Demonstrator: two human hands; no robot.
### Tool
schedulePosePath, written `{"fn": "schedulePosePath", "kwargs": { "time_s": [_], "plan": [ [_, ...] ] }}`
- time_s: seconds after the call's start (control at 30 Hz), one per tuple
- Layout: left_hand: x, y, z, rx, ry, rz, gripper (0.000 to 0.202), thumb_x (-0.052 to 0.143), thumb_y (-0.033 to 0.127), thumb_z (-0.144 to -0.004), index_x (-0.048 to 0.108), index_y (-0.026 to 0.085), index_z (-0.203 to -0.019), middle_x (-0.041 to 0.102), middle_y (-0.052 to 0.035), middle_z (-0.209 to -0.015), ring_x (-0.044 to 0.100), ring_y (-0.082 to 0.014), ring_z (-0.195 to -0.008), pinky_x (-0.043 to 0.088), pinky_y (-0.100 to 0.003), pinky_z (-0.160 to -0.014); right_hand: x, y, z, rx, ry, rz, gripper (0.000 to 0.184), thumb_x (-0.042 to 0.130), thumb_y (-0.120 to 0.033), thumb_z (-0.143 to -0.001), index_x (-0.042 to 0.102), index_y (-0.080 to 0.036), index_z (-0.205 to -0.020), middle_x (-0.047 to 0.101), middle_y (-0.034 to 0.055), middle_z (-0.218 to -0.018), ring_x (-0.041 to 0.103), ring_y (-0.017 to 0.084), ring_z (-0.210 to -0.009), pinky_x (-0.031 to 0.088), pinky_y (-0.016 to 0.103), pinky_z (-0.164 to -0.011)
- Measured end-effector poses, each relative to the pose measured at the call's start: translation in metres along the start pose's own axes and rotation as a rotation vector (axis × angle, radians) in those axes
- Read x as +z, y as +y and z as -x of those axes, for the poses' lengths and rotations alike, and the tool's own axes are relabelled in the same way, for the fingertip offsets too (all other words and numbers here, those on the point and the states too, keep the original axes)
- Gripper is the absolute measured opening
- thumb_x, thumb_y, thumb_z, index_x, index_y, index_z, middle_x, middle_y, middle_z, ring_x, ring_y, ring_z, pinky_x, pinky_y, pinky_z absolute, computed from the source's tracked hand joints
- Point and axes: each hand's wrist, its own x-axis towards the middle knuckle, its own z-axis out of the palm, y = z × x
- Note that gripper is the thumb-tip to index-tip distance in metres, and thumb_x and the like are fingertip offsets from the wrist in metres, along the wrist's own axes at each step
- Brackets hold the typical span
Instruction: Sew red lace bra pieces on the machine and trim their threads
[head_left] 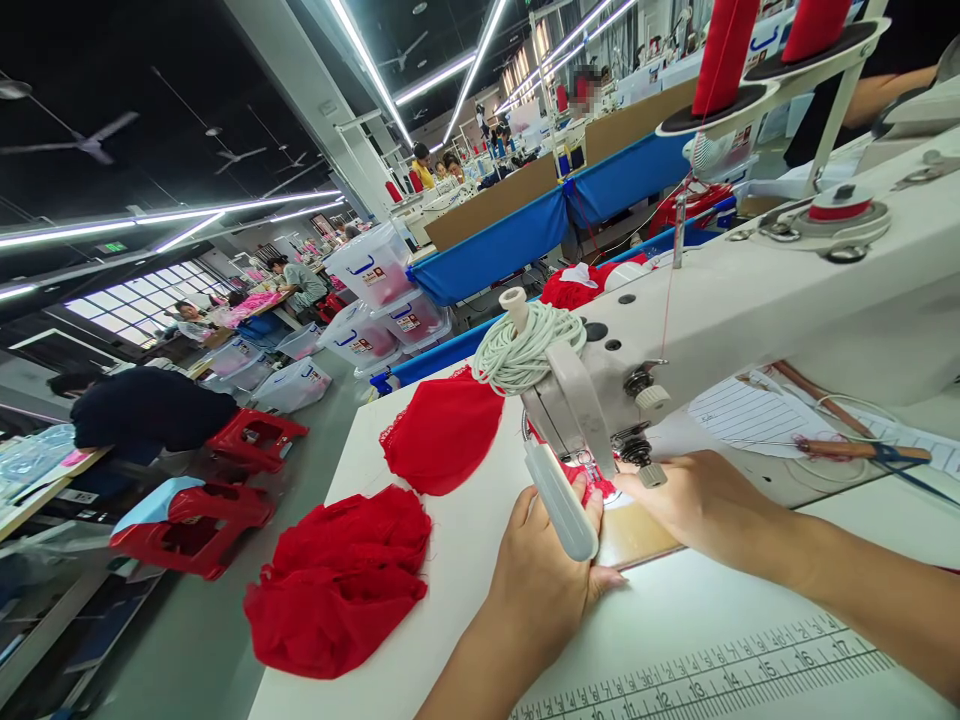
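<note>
A white sewing machine (787,290) stands over a white table (465,560). A small red fabric piece (592,482) lies under its needle area. My left hand (544,570) rests flat on the table at that piece, fingers stretched toward it behind a white lever. On the other side of the needle, my right hand (701,500) lies with its fingers pressed on the same fabric. A red lace piece (442,430) and a heap of red fabric (341,580) lie to the left on the table.
A coil of white cord (525,345) sits on the machine head; red thread cones (724,55) stand above. Papers and scissors (862,450) lie behind the machine. A ruler strip (720,675) runs along the near edge. Red stools (195,520), plastic bins and other workers fill the left aisle.
</note>
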Motion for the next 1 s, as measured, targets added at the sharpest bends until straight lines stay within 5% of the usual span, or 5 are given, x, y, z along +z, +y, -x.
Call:
{"fn": "schedulePosePath", "kwargs": {
  "time_s": [0.67, 1.0],
  "plan": [
    [-0.0018, 0.0004, -0.0005, -0.007, -0.001, -0.009, 0.066, 0.034, 0.061, -0.089, 0.055, 0.010, -0.125, 0.058, -0.0162, -0.129, 0.054, -0.0301, -0.114, 0.046, -0.046, -0.093, -0.0015, -0.0002, -0.0012, 0.056, -0.030, -0.003, 0.015, 0.061, -0.010, -0.074, 0.060, -0.023, -0.082, 0.059, -0.0025, -0.071, 0.047, 0.014, -0.057, 0.021, 0.028, -0.049],
    [-0.0006, -0.0004, -0.0005, -0.008, 0.018, 0.013, 0.065, 0.031, 0.060, -0.091, 0.055, 0.011, -0.126, 0.059, -0.0141, -0.130, 0.057, -0.0292, -0.110, 0.047, -0.047, -0.092, -0.0008, 0.0012, -0.0018, 0.070, -0.034, -0.010, 0.021, 0.056, -0.010, -0.078, 0.051, -0.020, -0.061, 0.050, -0.0044, -0.058, 0.039, 0.011, -0.050, 0.017, 0.028, -0.047]
  ]
}}
